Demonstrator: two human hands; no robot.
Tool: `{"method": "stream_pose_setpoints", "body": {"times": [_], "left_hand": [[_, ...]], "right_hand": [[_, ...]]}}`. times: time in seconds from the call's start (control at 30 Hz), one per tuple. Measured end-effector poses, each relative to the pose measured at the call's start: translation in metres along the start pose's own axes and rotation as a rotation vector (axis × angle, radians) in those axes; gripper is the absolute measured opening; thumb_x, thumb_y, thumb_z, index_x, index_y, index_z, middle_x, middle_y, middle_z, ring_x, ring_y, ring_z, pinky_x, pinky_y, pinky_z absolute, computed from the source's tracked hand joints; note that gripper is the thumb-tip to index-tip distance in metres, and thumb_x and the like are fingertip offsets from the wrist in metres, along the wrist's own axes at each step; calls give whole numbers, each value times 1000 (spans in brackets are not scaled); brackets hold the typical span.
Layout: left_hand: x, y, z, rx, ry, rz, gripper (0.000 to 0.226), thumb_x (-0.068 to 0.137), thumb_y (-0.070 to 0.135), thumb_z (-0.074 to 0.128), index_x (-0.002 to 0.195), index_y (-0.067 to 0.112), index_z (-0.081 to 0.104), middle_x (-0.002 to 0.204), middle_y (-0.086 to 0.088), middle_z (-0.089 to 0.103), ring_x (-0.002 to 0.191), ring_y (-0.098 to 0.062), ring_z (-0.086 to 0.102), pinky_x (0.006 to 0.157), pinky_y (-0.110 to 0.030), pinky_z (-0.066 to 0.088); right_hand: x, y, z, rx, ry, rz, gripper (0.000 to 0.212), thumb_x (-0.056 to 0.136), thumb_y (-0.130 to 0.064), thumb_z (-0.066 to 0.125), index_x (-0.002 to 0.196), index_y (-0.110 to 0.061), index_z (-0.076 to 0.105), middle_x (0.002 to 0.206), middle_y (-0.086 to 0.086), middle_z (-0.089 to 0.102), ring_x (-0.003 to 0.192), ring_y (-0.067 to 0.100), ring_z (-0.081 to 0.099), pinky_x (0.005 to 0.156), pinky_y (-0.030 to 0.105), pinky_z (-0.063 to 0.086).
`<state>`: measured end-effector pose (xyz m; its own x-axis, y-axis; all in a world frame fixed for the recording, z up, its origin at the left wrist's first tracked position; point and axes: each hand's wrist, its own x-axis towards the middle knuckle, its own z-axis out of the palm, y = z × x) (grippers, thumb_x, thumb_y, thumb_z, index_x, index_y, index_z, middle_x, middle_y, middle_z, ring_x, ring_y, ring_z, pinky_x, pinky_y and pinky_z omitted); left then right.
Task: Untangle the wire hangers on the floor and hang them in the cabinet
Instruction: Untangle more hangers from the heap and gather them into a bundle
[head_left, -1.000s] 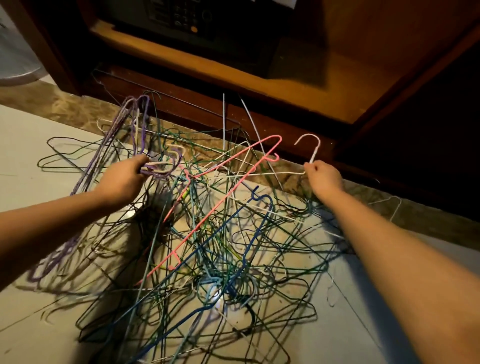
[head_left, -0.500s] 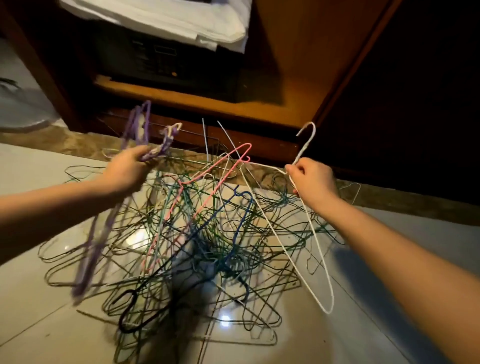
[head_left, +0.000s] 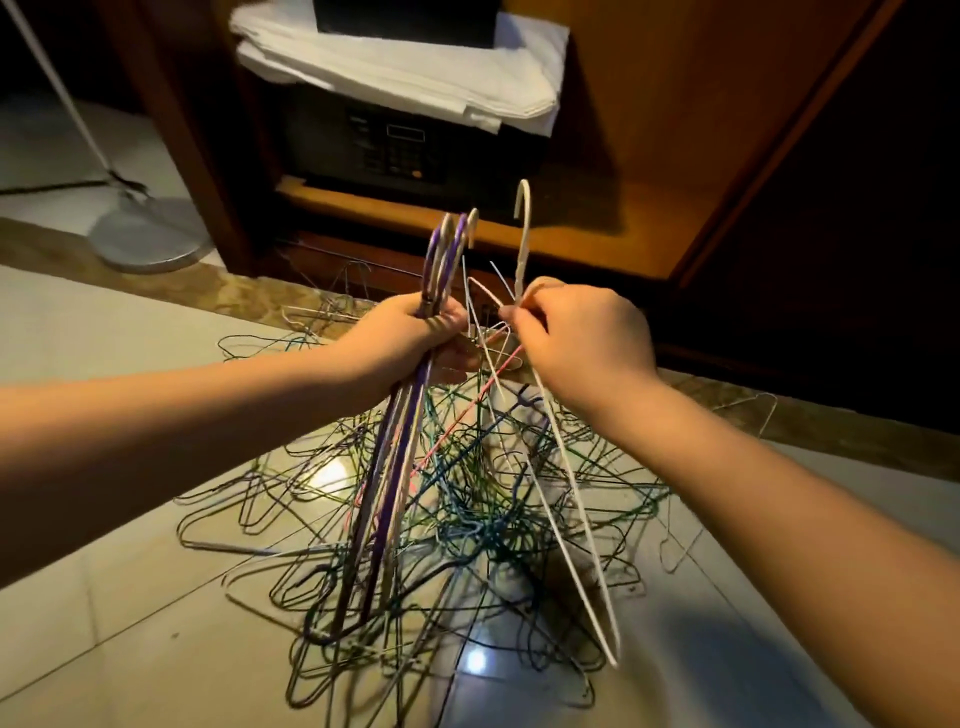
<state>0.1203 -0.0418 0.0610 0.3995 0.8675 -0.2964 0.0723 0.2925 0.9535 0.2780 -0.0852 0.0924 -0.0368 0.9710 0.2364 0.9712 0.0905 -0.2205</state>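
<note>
Open dark wooden cabinet (head_left: 649, 156) behind a pale tiled floor (head_left: 104, 649), which carries the tangled heap of thin coloured wire hangers (head_left: 467, 525). Left hand (head_left: 415, 338): fingers curled tight round the necks of a bundle of purple and white wire hangers (head_left: 387, 499), hooks up. Right hand (head_left: 587, 343): fingers pinching the neck of a single white wire hanger (head_left: 571, 514). Step, as judged: separating. The next move calls for checking that hanger hangs free, then joining it to the bundle.
</note>
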Motion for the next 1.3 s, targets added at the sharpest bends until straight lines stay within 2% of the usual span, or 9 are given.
{"method": "stream_pose_setpoints", "body": {"times": [0.1,0.27,0.33,0.43,0.53,0.73,1.0,1.17,1.3], "left_hand": [[-1,0,0,61,-43,27,9,93,14,49,90,9,56,96,-16,65,87,-22,65,81,-33,55],[-6,8,6,-130,-106,73,37,88,-11,42,116,12,52,90,-9,61,63,-9,65,58,-27,57],[-6,12,0,-305,-199,33,55,81,-18,36,125,13,47,94,-13,59,62,-15,65,56,-34,58],[-6,10,-14,-405,-283,-33,41,82,-5,48,121,9,49,84,-10,60,60,-15,63,57,-31,56],[0,0,-31,-301,-157,-27,11,95,11,44,103,7,51,70,-4,49,48,-7,47,43,-18,44],[11,-13,-91,-131,154,70,17,96,15,44,81,18,50,51,6,37,39,-4,28,36,-14,20],[37,-65,-136,481,388,114,11,93,26,53,89,16,58,62,1,42,56,-15,36,49,-28,27],[48,-88,-145,832,443,76,25,93,27,54,107,9,64,100,-19,65,92,-33,58,70,-34,40],[53,-104,-148,905,491,66,22,93,24,52,107,11,63,99,-15,66,89,-29,58,73,-35,42]], "right_hand": [[2,-10,5,-19,-20,-21,29,97,-42,41,100,-20,60,86,1,67,80,23,61,65,31,49],[5,-26,10,24,-5,-20,35,97,-41,39,105,-18,64,88,3,66,82,24,61,63,30,44],[6,-30,16,241,-29,55,31,97,-35,42,97,-16,66,81,0,65,80,24,63,65,31,47],[3,-34,28,468,-22,77,24,96,-20,47,102,-14,69,89,0,68,83,16,62,75,27,49],[4,-28,44,450,14,72,27,96,-15,47,113,-13,67,102,0,63,92,9,51,67,9,33],[32,33,107,195,-274,254,29,95,-17,45,118,-15,62,119,7,63,105,25,57,80,27,41],[95,87,129,-263,-297,190,30,92,-21,46,118,-21,61,123,11,60,112,33,53,89,40,43],[100,68,163,-238,-322,14,31,93,-26,44,119,-23,61,122,9,59,113,31,51,92,40,40],[102,58,197,-255,-366,-61,37,93,-31,44,128,-23,53,129,7,54,119,29,46,96,41,36]]}}
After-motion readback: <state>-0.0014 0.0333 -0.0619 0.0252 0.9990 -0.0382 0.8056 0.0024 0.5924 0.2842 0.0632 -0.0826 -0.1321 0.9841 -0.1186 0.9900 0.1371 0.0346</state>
